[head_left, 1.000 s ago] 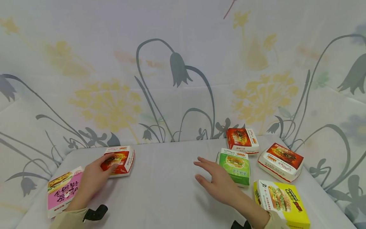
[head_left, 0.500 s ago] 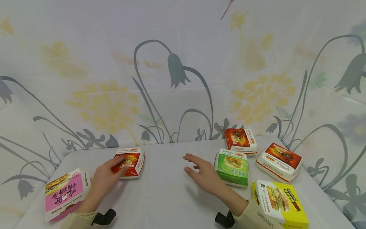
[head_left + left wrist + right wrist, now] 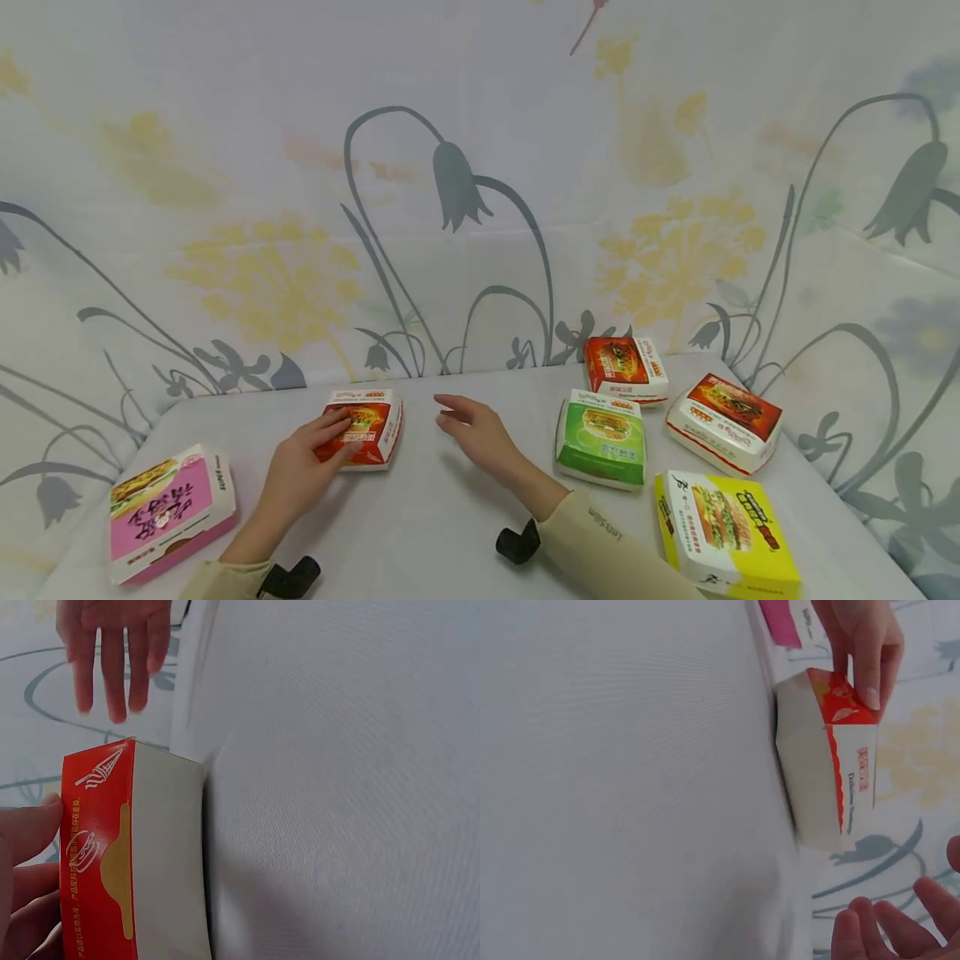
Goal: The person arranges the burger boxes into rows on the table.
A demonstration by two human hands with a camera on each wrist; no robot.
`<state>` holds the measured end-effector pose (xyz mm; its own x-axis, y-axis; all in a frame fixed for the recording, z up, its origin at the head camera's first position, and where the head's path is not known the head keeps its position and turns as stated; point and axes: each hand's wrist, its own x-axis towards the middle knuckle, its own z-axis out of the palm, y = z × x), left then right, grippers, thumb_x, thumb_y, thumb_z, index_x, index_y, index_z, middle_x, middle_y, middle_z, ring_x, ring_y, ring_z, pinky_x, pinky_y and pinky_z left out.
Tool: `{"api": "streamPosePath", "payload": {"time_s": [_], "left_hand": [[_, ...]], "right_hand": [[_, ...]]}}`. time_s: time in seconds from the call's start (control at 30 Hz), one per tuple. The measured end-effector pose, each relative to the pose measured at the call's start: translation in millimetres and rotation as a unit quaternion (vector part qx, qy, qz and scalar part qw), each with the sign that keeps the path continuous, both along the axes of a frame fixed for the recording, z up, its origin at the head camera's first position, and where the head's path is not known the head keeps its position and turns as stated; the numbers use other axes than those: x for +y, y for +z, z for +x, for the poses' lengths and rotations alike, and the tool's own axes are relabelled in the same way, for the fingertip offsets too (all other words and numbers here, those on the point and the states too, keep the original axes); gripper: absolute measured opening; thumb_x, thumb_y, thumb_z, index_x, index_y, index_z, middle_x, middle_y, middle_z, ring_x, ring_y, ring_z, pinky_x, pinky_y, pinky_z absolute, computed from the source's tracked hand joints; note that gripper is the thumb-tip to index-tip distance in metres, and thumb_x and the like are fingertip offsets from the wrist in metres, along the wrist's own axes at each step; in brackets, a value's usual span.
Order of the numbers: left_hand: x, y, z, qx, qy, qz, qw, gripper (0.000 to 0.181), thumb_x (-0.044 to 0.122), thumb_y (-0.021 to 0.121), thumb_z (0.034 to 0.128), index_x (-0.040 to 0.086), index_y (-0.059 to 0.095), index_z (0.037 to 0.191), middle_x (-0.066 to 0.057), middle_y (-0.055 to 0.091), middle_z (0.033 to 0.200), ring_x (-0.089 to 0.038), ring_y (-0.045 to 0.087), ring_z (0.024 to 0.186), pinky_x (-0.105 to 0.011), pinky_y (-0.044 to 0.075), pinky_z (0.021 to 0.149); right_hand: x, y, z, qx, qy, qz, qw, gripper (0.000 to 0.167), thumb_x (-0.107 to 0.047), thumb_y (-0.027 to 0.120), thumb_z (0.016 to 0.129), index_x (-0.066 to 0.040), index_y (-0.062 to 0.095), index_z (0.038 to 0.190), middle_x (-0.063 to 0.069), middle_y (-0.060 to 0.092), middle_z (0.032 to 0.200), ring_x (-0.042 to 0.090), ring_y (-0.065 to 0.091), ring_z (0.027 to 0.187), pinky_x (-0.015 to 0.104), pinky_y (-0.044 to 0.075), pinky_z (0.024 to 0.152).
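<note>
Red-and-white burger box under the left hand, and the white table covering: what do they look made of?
Red-and-white burger box: likely thin printed card, perhaps lightly coated, given its crisp folds and flat panels.
White table covering: seemingly matte fabric, from fine ribbing in the wrist views, though textured plastic isn't ruled out.

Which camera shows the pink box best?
The head view: the pink box sits whole and uncovered there, printed top showing. The right wrist view catches only a cropped piece; the left wrist view shows none of it.
</note>
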<state>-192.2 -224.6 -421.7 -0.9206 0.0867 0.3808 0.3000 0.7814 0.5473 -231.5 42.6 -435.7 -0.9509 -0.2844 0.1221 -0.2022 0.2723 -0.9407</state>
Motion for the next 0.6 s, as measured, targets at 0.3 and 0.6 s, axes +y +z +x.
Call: {"api": "streamPosePath", "payload": {"time_s": [0.3, 0.6], "left_hand": [[9.8, -3.0, 0.0, -0.002, -0.009, -0.004, 1.0, 0.051, 0.021, 0.082, 0.0829, -0.001, 0.067, 0.126, -0.013, 0.061, 0.135, -0.04, 0.052, 0.127, -0.06, 0.039, 0.102], [11.3, -5.2, 0.4, 0.011, -0.019, -0.002, 0.9998, 0.051, 0.017, 0.084, 0.0802, -0.001, 0.068, 0.125, -0.013, 0.063, 0.133, -0.04, 0.054, 0.126, -0.059, 0.041, 0.101]], "right_hand": [[-33.2, -13.8, -27.4, -0.073, 0.003, -0.061, 0.9955, 0.042, -0.022, 0.06, 0.1, -0.012, 0.057, 0.141, 0.013, 0.056, 0.141, 0.028, 0.053, 0.129, 0.047, 0.044, 0.104], [-47.1, -20.8, -39.3, -0.09, 0.026, -0.103, 0.9903, 0.043, -0.018, 0.059, 0.1, -0.008, 0.055, 0.142, 0.013, 0.055, 0.142, 0.027, 0.051, 0.131, 0.045, 0.044, 0.104]]}}
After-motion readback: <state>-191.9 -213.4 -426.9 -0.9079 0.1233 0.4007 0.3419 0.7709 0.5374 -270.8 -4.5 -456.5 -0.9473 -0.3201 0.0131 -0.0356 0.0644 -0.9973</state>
